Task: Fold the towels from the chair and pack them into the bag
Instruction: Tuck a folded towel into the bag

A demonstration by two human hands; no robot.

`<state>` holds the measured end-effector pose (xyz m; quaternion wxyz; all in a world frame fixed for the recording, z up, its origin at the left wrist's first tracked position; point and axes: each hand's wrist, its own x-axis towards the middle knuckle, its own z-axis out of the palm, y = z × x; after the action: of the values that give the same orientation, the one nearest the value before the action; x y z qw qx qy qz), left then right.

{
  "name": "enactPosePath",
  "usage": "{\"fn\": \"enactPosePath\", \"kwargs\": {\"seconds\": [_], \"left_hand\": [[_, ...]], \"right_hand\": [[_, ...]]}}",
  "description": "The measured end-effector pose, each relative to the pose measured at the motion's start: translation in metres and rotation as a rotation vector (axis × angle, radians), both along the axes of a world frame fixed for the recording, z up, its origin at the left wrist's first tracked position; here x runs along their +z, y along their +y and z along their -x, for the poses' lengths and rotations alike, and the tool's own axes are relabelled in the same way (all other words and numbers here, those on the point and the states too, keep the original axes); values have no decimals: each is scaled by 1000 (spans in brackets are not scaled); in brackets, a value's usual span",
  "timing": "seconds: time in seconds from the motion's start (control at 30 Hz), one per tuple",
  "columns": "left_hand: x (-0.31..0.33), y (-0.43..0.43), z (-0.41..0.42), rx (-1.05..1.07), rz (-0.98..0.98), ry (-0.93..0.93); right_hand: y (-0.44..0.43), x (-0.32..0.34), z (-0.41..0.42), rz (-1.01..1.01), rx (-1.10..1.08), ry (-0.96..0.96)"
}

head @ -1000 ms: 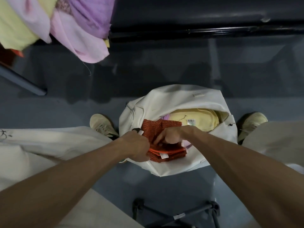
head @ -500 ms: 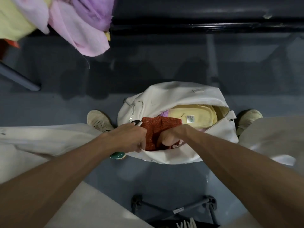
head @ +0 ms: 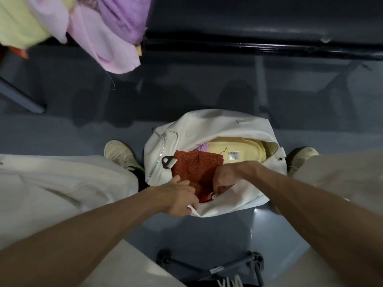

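Grey, smooth floor (head: pixel 207 235) runs under me to a dark wall with a black rail (head: pixel 248 46) along its foot. I sit with my pale trousers at both sides and my cream shoes, one left (head: pixel 120 152) and one right (head: pixel 300 156), either side of the white bag (head: pixel 217 129), which stands on the floor between my feet with its top unzipped. Inside it the red towel (head: pixel 194 170) lies folded at the left end, partly over a yellow towel (head: pixel 244 148) that carries a small barcode label (head: pixel 233 155); a sliver of purple towel (head: pixel 202 147) shows between the two. My left hand (head: pixel 178 195) grips the near rim of the bag, fingers curled round the white cloth, just beside the red towel. My right hand (head: pixel 226 177) sits knuckles-up at the red towel's right edge with its fingers curled down into the opening; whether they pinch the towel I cannot tell, since the hand hides them. A black zip pull (head: pixel 166 161) lies on the bag's left side. At the upper left a heap of towels (head: pixel 99 34), yellow, pink and purple, hangs over a chair edge, with a dark chair leg (head: pixel 18 96) below. Below my arms a wheeled chair base (head: pixel 217 268) shows.
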<state>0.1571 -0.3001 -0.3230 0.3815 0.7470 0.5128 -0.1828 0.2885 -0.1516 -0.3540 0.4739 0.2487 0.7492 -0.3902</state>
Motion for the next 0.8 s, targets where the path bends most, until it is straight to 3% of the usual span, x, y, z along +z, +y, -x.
{"fn": "enactPosePath", "kwargs": {"seconds": [0.13,0.27,0.33,0.47,0.53,0.6,0.7,0.8], "left_hand": [[2,-3,0,-13,-93,-52],[7,-4,7,-42,-166,-137],[7,-5,8,-73,-171,-137],[6,-5,4,-86,-119,-83],[10,-1,2,-1,-29,-80],[14,6,4,92,-122,-46],[16,24,21,310,-473,96],[7,45,49,551,-549,245]], "right_hand": [[-4,14,18,114,-285,171],[-25,10,14,52,43,59],[-28,12,6,7,82,84],[-13,24,13,59,-212,178],[-3,24,22,-44,-421,310],[4,22,31,-130,-533,402],[3,23,37,-299,-277,407],[-2,19,33,-235,-216,361]]}}
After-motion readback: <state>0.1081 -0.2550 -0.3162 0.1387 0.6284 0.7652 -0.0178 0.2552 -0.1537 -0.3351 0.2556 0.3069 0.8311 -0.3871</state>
